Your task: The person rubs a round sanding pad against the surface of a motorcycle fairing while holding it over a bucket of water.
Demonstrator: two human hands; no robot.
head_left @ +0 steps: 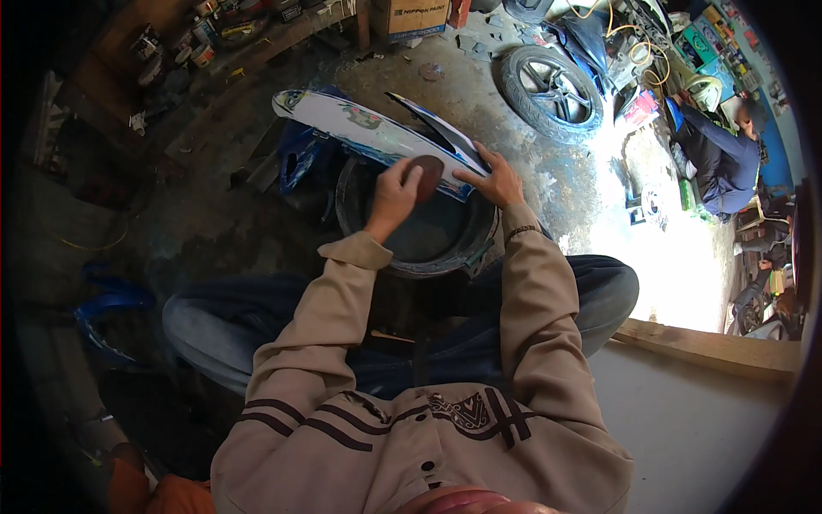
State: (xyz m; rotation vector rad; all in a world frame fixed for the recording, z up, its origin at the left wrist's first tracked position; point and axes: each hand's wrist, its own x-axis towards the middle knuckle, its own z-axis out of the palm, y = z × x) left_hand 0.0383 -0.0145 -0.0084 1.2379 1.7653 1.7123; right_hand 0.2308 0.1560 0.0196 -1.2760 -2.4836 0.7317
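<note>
Beige sleeves led up-frame to the left hand (396, 195) pinching a floppy sanding pad (428, 176) and the right hand (497, 182) steadying a light, stiff, slick panel (377, 133) over the bucket (419, 236).

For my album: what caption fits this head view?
Left hand rubs brown sanding disc on white-blue motorcycle panel; right hand steadies it.

Motorcycle repair workshop being shown, stained concrete floor (565, 184), black spoked motorcycle wheel (550, 92) lying loose, paint tins being kept on a wooden shelf (201, 51), another person (723, 150) crouching by parts.
</note>
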